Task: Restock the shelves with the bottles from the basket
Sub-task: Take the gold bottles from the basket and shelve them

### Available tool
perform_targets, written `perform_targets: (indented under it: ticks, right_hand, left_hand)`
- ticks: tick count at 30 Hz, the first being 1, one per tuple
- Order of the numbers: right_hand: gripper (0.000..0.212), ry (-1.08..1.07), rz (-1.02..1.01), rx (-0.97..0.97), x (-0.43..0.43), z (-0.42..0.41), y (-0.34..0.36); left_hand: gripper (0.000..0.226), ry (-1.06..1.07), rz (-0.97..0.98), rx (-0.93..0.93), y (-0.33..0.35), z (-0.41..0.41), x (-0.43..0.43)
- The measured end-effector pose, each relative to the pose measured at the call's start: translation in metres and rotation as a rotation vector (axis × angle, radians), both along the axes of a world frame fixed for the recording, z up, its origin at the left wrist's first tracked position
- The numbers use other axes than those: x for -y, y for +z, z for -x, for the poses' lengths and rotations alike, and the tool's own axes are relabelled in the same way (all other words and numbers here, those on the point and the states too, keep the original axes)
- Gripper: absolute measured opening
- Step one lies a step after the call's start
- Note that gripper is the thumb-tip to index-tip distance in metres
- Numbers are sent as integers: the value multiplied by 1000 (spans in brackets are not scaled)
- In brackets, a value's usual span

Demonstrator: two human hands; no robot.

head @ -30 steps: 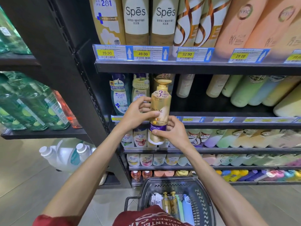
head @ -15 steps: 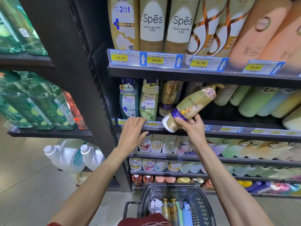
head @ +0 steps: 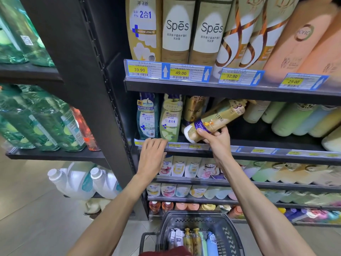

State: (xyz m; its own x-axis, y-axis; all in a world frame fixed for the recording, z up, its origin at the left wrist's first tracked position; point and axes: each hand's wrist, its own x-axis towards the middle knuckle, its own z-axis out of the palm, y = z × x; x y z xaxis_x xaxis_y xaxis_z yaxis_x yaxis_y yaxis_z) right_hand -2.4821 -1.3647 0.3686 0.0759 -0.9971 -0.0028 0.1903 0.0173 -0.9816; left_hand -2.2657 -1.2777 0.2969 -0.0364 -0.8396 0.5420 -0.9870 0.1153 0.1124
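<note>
My right hand (head: 216, 138) grips the base of a gold Pantene bottle (head: 215, 121) with a purple band. The bottle lies tilted, its pump end pushed into the second shelf beside another gold Pantene bottle (head: 193, 111) standing there. My left hand (head: 152, 154) is flat on the front edge of that shelf (head: 258, 151), fingers straight, holding nothing. The dark basket (head: 228, 235) sits on the floor at the bottom centre with several bottles in it, two of them gold.
Head & Shoulders bottles (head: 159, 118) stand at the left of the same shelf, pale green and blue ones (head: 295, 120) lean at its right. Tall Spes bottles (head: 193, 28) fill the shelf above. White jugs (head: 81, 182) sit low on the left rack.
My left hand let go of the gold bottle and dropped to the shelf edge. My right hand tipped the bottle over and pushed it pump-first into the second shelf.
</note>
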Motion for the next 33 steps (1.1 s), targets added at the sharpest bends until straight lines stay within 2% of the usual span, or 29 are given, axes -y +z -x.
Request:
perform_targets:
  ticks: [10,19,33]
  right_hand:
    - [70,31,18,-142,15,2,-10]
    - [63,74,92,-345,20,1,-9]
    - [82,139,107,-584,26,-2,-12]
  left_hand:
    - [34,-15,17,-22,-3,-2,0]
    - [40,-55,-36,-106,-2,-3,0]
    - [43,-111,-47,-198,-6,-8,1]
